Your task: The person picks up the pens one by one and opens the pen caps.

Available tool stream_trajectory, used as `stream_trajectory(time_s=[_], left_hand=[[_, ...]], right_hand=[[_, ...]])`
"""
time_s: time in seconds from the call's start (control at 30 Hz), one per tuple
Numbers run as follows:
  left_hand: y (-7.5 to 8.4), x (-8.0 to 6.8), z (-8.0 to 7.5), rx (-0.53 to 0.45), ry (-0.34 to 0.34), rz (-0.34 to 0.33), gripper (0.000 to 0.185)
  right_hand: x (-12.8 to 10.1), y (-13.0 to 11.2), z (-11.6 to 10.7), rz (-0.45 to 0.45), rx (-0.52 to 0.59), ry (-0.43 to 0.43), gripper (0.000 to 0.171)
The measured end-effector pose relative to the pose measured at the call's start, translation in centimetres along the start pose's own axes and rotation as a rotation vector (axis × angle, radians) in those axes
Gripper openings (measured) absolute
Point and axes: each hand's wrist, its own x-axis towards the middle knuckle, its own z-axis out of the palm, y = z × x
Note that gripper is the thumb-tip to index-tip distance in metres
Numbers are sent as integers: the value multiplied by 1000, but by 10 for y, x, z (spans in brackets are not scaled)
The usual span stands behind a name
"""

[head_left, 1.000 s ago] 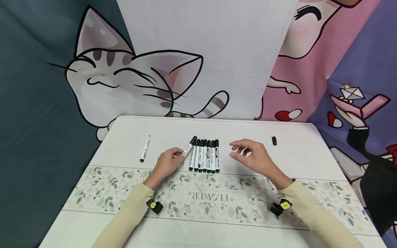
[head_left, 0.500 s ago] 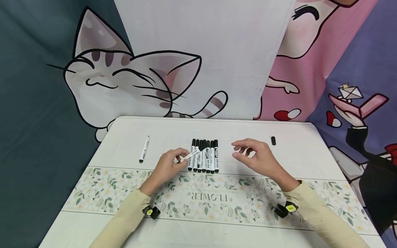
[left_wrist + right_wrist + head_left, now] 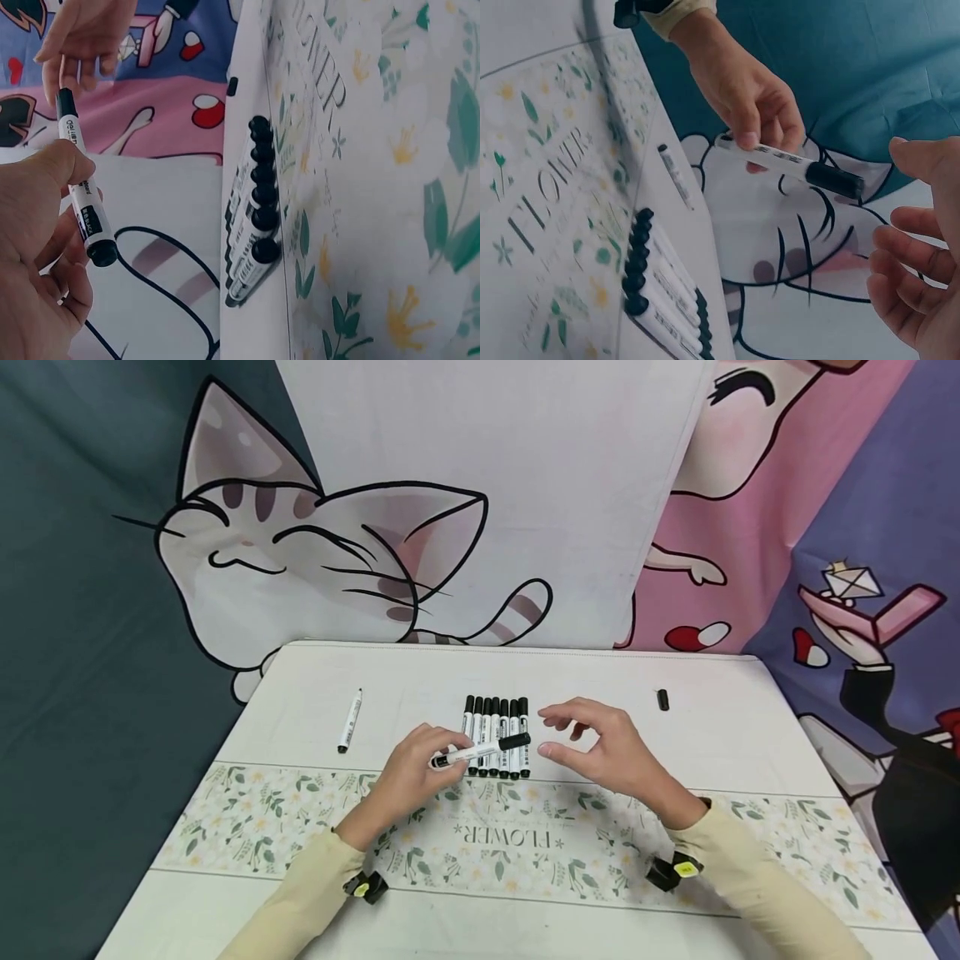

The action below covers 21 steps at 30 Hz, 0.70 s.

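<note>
My left hand (image 3: 416,770) pinches a capped white marker (image 3: 480,750) between thumb and fingers, above the table. The black cap (image 3: 835,181) points to the right, toward my other hand. Close to that cap, my right hand (image 3: 603,745) is held with thumb and fingers parted and nothing between them; a small gap separates it from the cap. Beneath the held marker lies a row of several capped markers (image 3: 514,718), side by side with caps toward the back. In the left wrist view, the marker (image 3: 84,187) slants past my thumb.
An uncapped marker (image 3: 349,720) lies on the left of the table, tip toward the back. A loose black cap (image 3: 663,700) is on the right. A floral strip (image 3: 510,839) crosses the white table (image 3: 480,927). A printed curtain (image 3: 480,527) hangs behind.
The marker in my left hand has swung from pointing up and back to nearly level, cap toward the right. My right hand has moved slightly left, closer to the cap.
</note>
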Motion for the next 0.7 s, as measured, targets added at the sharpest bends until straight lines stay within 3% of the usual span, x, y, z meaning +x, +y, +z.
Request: stream_trajectory(time_s=[0.4,0.7], left_hand=[[5,-6,5,20,30,102,25],[4,-9,7,28,8,106,25]], right_hand=[[-5,-8,22,-43,-30,-112,46],[-7,-11,23,-116,-101,-119,39]])
